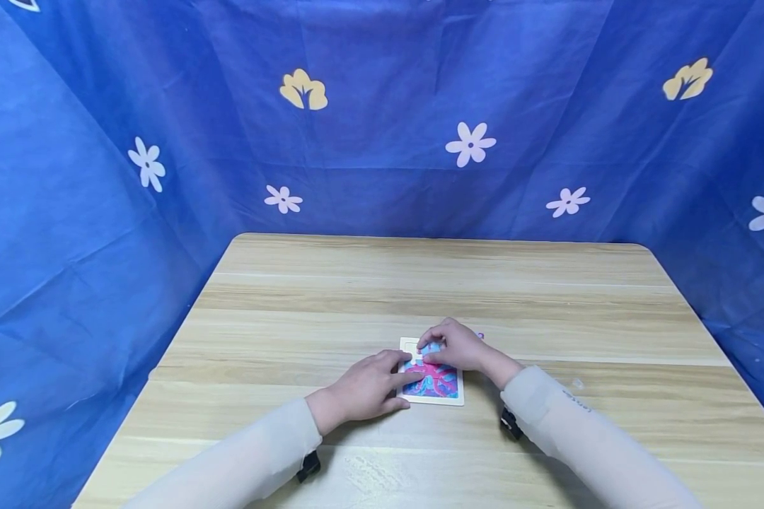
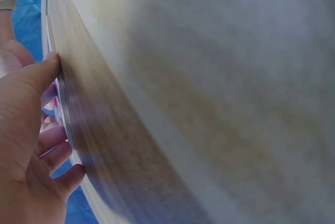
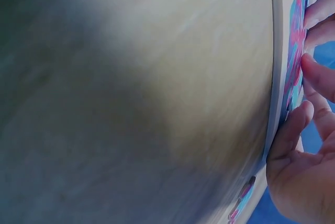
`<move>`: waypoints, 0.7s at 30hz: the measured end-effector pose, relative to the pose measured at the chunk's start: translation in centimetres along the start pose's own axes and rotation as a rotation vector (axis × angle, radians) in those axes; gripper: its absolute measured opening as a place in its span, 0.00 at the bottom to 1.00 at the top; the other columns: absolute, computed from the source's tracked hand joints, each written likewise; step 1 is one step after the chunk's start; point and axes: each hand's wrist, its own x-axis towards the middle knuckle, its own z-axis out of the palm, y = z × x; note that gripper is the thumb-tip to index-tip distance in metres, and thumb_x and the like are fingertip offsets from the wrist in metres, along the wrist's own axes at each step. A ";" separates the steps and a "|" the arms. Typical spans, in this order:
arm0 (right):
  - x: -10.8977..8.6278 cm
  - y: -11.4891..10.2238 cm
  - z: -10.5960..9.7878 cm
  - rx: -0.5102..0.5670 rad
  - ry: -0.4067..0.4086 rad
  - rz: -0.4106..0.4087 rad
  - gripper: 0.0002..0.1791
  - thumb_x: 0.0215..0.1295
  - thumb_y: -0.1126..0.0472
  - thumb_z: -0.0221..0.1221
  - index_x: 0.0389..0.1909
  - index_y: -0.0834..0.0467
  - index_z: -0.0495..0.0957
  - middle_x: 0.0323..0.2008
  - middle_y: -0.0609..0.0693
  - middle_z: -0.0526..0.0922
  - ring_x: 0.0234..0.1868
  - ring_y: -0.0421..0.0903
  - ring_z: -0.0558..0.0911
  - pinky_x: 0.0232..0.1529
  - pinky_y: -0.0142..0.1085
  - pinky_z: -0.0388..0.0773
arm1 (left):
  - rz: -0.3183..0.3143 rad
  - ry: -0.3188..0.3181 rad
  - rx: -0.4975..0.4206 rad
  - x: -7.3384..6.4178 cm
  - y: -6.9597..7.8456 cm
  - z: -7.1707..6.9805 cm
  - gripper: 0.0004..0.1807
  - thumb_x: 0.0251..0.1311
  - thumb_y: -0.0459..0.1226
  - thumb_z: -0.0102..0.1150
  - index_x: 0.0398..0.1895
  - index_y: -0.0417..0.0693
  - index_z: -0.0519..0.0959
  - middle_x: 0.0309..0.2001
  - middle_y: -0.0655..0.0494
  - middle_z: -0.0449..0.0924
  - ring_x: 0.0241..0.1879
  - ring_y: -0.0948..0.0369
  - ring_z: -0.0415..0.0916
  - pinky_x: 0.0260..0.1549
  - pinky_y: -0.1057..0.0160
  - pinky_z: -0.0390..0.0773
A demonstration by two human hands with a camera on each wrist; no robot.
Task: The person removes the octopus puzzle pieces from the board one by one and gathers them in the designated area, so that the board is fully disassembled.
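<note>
Two hands here, both on one puzzle. The left hand [image 1: 366,387] has its fingers stretched out, resting on the puzzle's left side. The right hand [image 1: 458,346] arches over the top edge, fingertips on a blue bit; can't tell if it's actually pinching it.

The puzzle [image 1: 431,387] lies flat on the worktop [image 1: 331,304], between the hands. It's one cream frame [image 1: 433,401] holding a pink, blue and purple picture, and its far left corner shows bare cream. One loose piece [image 1: 480,336] sits on the worktop just past the right hand.

Further out: two pale sleeves, one black gadget under each wrist, and a blue curtain [image 1: 369,141] with two yellow prints and several white flowers.
</note>
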 end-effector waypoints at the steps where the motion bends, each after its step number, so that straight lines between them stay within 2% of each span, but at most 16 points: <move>1: 0.0 0.0 0.0 0.005 0.000 -0.003 0.07 0.56 0.59 0.68 0.36 0.50 0.84 0.35 0.45 0.74 0.38 0.43 0.69 0.41 0.38 0.68 | 0.002 0.002 0.002 0.0 0.0 0.0 0.29 0.61 0.57 0.56 0.64 0.58 0.73 0.61 0.43 0.67 0.61 0.51 0.66 0.60 0.54 0.68; 8: -0.1 0.1 -0.3 0.036 -0.003 -0.019 0.09 0.57 0.61 0.67 0.40 0.52 0.83 0.38 0.43 0.79 0.44 0.45 0.74 0.50 0.44 0.71 | 0.014 0.013 0.006 0.0 0.0 0.1 0.29 0.61 0.57 0.56 0.64 0.57 0.73 0.61 0.43 0.67 0.61 0.50 0.66 0.60 0.54 0.68; 15: -0.2 0.4 -0.3 0.094 0.003 0.013 0.14 0.57 0.64 0.66 0.46 0.56 0.82 0.34 0.44 0.79 0.33 0.40 0.73 0.38 0.33 0.73 | 0.019 0.025 0.000 0.0 0.0 0.2 0.29 0.61 0.56 0.56 0.64 0.57 0.73 0.61 0.43 0.68 0.61 0.50 0.66 0.60 0.54 0.68; 21: -0.5 0.5 -0.5 0.119 0.004 -0.001 0.13 0.59 0.64 0.65 0.45 0.54 0.84 0.32 0.41 0.80 0.30 0.40 0.72 0.34 0.32 0.71 | 0.028 0.036 0.006 -0.1 0.0 0.2 0.29 0.61 0.56 0.57 0.63 0.56 0.74 0.60 0.43 0.68 0.60 0.51 0.67 0.59 0.55 0.69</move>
